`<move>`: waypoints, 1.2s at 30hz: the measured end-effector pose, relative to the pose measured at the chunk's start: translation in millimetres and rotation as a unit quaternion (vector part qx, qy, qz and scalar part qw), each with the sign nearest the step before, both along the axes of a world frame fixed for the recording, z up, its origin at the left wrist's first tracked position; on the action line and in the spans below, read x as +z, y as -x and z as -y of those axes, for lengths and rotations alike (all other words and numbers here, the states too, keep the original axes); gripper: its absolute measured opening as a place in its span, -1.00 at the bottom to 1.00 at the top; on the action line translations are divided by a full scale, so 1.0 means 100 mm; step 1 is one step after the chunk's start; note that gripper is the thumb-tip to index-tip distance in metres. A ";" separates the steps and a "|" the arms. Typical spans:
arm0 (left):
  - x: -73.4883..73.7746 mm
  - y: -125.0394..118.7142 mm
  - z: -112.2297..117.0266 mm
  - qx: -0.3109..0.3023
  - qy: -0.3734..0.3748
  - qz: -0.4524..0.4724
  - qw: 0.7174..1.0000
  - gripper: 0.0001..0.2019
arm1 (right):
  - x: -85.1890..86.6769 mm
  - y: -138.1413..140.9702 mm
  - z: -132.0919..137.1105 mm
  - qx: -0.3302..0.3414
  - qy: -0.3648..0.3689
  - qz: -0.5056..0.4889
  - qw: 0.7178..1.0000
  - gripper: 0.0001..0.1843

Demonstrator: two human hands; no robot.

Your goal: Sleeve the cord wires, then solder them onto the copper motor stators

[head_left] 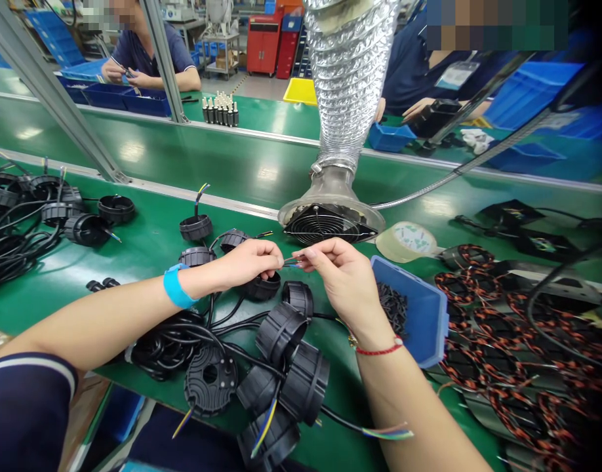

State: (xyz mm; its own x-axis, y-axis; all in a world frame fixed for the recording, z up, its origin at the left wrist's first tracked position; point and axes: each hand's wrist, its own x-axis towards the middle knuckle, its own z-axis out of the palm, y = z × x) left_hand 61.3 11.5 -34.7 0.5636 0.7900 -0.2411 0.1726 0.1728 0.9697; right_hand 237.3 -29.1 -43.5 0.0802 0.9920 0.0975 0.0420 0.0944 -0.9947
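Note:
My left hand (252, 262), with a blue band on its wrist, pinches thin coloured wires (290, 264) in front of the exhaust hood. My right hand (344, 278) closes its fingertips on the same wires from the other side. The wires look reddish and blue; their ends are hidden by my fingers. Beneath my hands lie several black ribbed plastic caps (305, 382) threaded on black cables (180, 341). Stripped-back cable ends (387, 432) with coloured wires stick out of some. A blue bin (423, 314) of small black pieces (392, 308) stands beside my right wrist.
A fan hood (330, 216) on a silver duct (353, 78) hangs ahead. Wound copper coils (498, 354) cover the right side, near a tape roll (406, 241). More capped cables (20, 229) lie left. Two people sit behind the metal frame (158, 59).

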 end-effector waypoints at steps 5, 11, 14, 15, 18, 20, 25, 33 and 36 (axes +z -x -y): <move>0.03 -0.01 0.01 0.011 0.007 -0.005 1.000 -0.93 | 0.00 0.00 0.00 -0.006 0.003 0.015 1.000 -0.66; 0.02 0.00 0.01 0.008 0.003 0.000 1.000 -0.93 | 0.03 -0.02 0.00 -0.015 -0.004 0.022 1.000 -0.70; 0.00 0.00 0.00 0.005 0.000 -0.002 1.000 -0.93 | 0.02 -0.03 0.00 0.001 0.002 0.045 0.999 -0.73; 0.00 0.00 0.00 0.005 -0.001 -0.003 1.000 -0.93 | 0.01 -0.03 0.00 0.004 0.001 0.059 0.998 -0.74; -0.01 -0.01 0.01 0.003 -0.006 -0.008 1.000 -0.93 | -0.01 -0.04 0.01 0.000 -0.004 0.133 0.991 -0.75; 0.00 -0.01 0.01 0.000 -0.016 -0.014 1.000 -0.93 | -0.02 -0.04 0.00 0.006 -0.005 0.184 0.983 -0.73; 0.06 0.06 -0.05 -0.061 -0.080 -0.099 0.990 -0.90 | 0.00 -0.04 -0.01 0.052 0.017 0.130 0.990 -0.72; 0.09 0.20 -0.12 -0.161 -0.194 -0.193 0.948 -0.78 | 0.12 -0.10 0.05 0.100 0.060 0.145 0.983 -0.75; 0.08 0.20 -0.12 -0.165 -0.205 -0.201 0.944 -0.78 | 0.15 -0.12 0.07 0.104 0.078 0.165 0.978 -0.76</move>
State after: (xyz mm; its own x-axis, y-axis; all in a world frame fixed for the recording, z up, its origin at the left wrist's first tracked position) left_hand 41.6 23.6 -27.2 0.7230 0.6615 -0.1993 0.5196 -0.3304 0.7879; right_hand 249.7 -35.6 -28.8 -0.1361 0.9882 -0.0704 0.3596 -0.0169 -0.9329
